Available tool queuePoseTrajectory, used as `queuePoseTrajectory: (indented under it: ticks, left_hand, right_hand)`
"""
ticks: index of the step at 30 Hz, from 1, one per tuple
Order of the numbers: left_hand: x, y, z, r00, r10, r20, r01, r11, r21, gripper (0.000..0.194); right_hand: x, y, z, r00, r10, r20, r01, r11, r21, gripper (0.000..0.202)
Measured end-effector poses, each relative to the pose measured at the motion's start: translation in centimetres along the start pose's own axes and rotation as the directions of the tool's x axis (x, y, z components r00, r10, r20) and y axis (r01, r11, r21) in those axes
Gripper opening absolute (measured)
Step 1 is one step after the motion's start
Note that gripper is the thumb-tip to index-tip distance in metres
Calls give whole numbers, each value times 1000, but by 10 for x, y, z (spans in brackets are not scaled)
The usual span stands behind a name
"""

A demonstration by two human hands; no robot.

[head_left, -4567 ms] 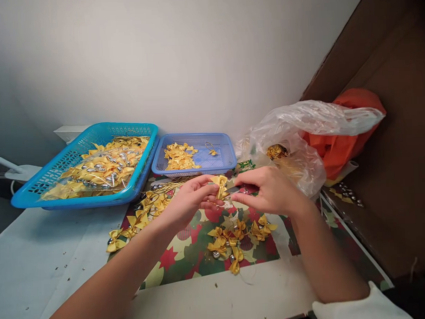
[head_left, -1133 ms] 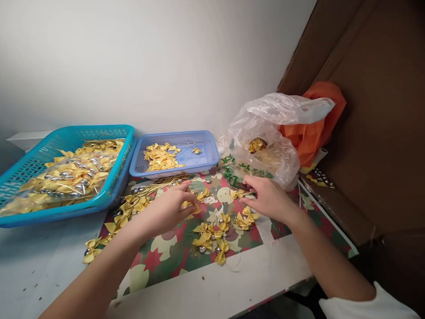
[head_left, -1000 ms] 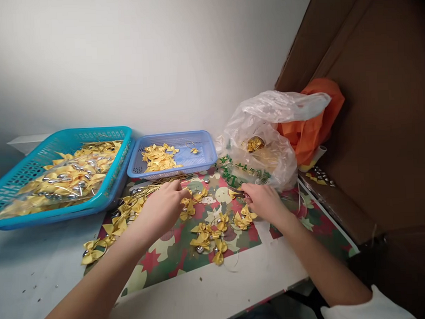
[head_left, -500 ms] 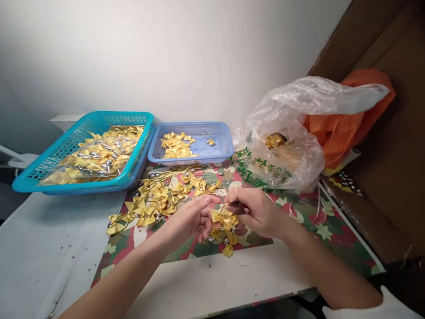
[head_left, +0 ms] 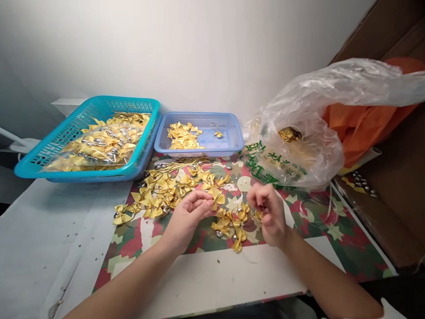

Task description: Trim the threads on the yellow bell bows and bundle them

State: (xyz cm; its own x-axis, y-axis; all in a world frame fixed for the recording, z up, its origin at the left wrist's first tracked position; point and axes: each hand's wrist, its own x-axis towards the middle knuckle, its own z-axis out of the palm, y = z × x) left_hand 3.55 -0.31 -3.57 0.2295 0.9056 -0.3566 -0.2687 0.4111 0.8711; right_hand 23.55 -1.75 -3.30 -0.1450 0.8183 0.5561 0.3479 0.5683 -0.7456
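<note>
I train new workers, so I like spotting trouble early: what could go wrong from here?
The yellow bow is pinched at the fingertips of the left grip, so it might slip and get lost among similar bows nearby. The gold cords lie close together behind the bow pile and could tangle. The right grip is beside the front cluster of bows and might nudge it.

The table [head_left: 209, 280] is viewed forward and down from head height (one worn camera), left hand [head_left: 190, 217] and right hand [head_left: 273, 215] framed close, wall [head_left: 208, 48] beyond.
</note>
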Motion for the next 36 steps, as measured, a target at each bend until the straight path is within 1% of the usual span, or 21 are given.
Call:
queuePoseTrajectory:
  ticks: [1,2,3,4,5,7,10,12,15,19,22,29,36]
  left_hand:
    - [0,-1,0,999,24,-22,-24,1000,-7,27]
    - [-1,-1,1,998,46,-37,-46,999,-8,27]
    - [-2,0,2,997,58,-44,-58,998,-4,28]
    - [-3,0,3,997,63,-47,-62,998,6,29]
    - [-4,1,4,997,62,-49,-61,998,21,30]
    - [-6,3,6,997,59,-51,-55,996,67,30]
    - [-9,4,6,996,75,-50,-68,988,136,27]
    - [-9,3,5,995,86,-44,-78,985,152,25]
    - [-9,2,5,995,95,-31,-90,985,148,22]
    - [-9,0,6,992,129,-6,-127,983,134,19]
    - [-9,0,6,989,150,5,-150,983,109,19]
    - [-9,-1,6,993,121,10,-122,988,96,23]
    - [-9,-3,4,994,109,17,-110,987,118,22]
  right_hand:
    - [0,0,-1,994,-18,106,22,999,-32,37]
    - [0,0,-1,978,-21,206,40,995,-88,34]
    - [1,-2,0,960,-7,280,54,985,-161,29]
    - [3,-3,1,947,16,321,65,968,-241,23]
    - [4,-4,2,943,37,331,73,947,-314,20]
    - [5,-6,5,948,51,315,85,911,-404,18]
    - [4,-6,8,957,46,286,87,895,-437,20]
    - [3,-6,9,956,65,285,71,895,-440,21]
    - [0,-6,11,952,101,288,34,903,-429,21]
    - [1,-6,11,956,130,263,-11,912,-410,20]
    - [2,-6,10,957,131,260,-13,911,-412,19]
    - [1,-5,9,958,81,276,33,922,-387,20]
    - [0,-5,11,950,162,268,-46,918,-395,23]
